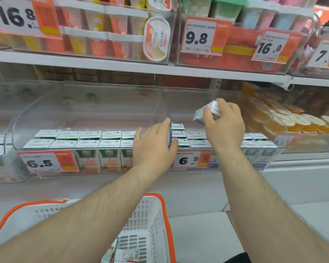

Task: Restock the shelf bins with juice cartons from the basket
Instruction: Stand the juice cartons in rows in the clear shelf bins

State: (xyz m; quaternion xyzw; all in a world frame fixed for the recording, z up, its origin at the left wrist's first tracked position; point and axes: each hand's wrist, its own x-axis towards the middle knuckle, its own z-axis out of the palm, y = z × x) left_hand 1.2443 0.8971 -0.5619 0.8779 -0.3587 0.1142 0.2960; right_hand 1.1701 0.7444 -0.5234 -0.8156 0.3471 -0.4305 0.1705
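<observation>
white plastic shopping basket with orange rim [154, 221] sits lowest, a few cartons in its bottom. above it, left hand [152, 147] grips the clear plastic divider wall [164, 109] of the shelf bins. right of that wall, right hand [223, 126] pinches a small white-and-blue juice carton [207, 112], tilted over the rows of cartons [190, 139].

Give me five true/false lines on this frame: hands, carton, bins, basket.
1. The right hand holds a juice carton above the right bin. True.
2. The left hand is inside the basket. False: it grips the left bin at its side wall.
3. The basket is empty. False: cartons remain in it.
4. Both bins' price tags read 6.5. True.
5. The left bin is stacked to its top. False: one layer only.
</observation>
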